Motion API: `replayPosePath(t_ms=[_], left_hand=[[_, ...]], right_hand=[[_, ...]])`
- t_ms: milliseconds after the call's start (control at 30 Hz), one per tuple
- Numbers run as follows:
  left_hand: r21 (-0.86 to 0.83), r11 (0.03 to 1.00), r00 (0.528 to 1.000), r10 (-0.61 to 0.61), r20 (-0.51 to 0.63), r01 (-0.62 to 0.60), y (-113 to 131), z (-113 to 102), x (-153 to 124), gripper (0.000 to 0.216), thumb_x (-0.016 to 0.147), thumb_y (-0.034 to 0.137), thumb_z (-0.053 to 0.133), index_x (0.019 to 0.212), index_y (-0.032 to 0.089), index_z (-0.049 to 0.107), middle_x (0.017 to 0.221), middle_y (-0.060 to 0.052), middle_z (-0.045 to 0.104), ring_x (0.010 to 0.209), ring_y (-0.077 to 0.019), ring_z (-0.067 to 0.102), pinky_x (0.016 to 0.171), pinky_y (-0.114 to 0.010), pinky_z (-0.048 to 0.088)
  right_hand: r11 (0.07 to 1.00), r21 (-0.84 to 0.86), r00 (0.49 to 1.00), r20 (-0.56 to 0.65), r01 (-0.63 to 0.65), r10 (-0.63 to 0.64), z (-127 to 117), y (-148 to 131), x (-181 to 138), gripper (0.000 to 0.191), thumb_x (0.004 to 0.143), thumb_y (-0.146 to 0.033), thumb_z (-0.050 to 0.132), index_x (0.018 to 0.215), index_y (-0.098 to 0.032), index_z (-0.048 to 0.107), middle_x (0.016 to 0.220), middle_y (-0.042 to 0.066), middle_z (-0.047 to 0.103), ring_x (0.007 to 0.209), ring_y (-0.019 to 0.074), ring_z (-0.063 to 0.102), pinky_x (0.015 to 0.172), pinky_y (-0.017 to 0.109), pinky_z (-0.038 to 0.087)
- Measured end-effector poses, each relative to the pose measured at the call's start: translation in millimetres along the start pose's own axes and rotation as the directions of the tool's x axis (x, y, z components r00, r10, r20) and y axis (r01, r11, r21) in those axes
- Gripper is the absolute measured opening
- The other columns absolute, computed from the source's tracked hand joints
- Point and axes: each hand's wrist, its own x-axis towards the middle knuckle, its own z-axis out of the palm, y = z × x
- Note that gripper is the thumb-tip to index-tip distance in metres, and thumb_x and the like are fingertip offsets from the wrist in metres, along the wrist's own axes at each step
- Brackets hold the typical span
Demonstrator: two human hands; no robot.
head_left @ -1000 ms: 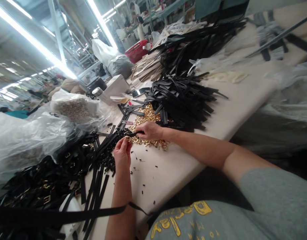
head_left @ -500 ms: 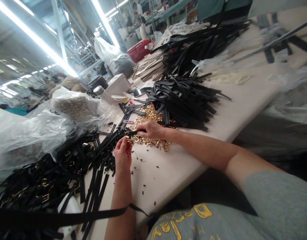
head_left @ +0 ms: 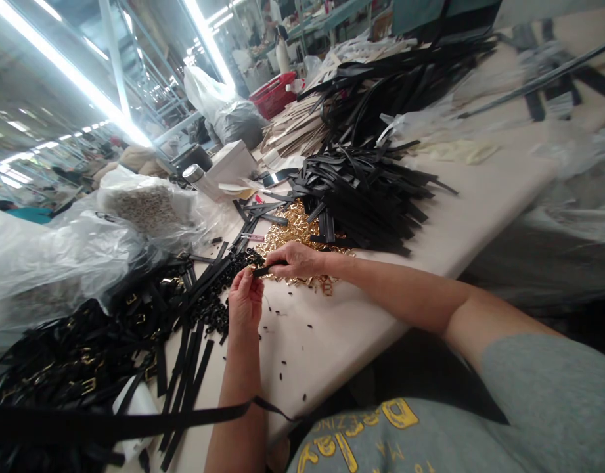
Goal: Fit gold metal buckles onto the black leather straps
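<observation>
My right hand (head_left: 296,259) pinches the end of a short black strap (head_left: 265,269) just above a heap of gold metal buckles (head_left: 295,231). My left hand (head_left: 244,301) meets it from below, fingers closed on the strap's other end, where a small part sits that I cannot make out. Both hands hover over the white table (head_left: 332,328), beside a pile of small black loops (head_left: 216,309). A long black strap (head_left: 134,424) lies across my left forearm.
A stack of cut black straps (head_left: 366,197) lies behind the buckles. Finished black straps with gold buckles (head_left: 75,368) pile up at the left beside clear plastic bags (head_left: 50,263). Further back are beige strips (head_left: 292,128), a white box (head_left: 230,164) and a red basket (head_left: 272,98).
The hands have stayed in place, working the strap end between the fingers. The view has shifted slightly.
</observation>
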Motion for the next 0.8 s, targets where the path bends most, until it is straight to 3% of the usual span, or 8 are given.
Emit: replayPosePath(t_ms=[433,800], left_hand=[[-0.033,0.997,0.996,0.069,0.060,-0.068,2.3,1.5,-2.8,0.035,0.054,0.030,0.090,0.078,0.015,0.069,0.071,0.000,0.067,0.057,-0.0059,0.059,0.054,-0.013,0.049],[0.001,0.998,0.998,0.062,0.029,-0.062,-6.0,2.3,-1.3,0.038,0.054,0.032,0.090,0.083,0.016,0.071,0.075,-0.001,0.069,0.056,-0.0064,0.061,0.054,-0.013,0.050]], right_hand=[[1.000,0.012,0.996,-0.094,0.002,-0.001,-1.0,4.6,1.8,0.014,0.077,-0.018,0.053,0.076,-0.012,0.065,0.059,-0.004,0.049,0.056,0.0069,0.041,0.057,0.019,0.030],[0.999,0.038,1.000,-0.017,-0.004,0.005,2.6,2.4,-0.8,0.015,0.079,-0.016,0.053,0.084,-0.012,0.067,0.064,-0.003,0.054,0.058,0.0070,0.044,0.058,0.019,0.032]])
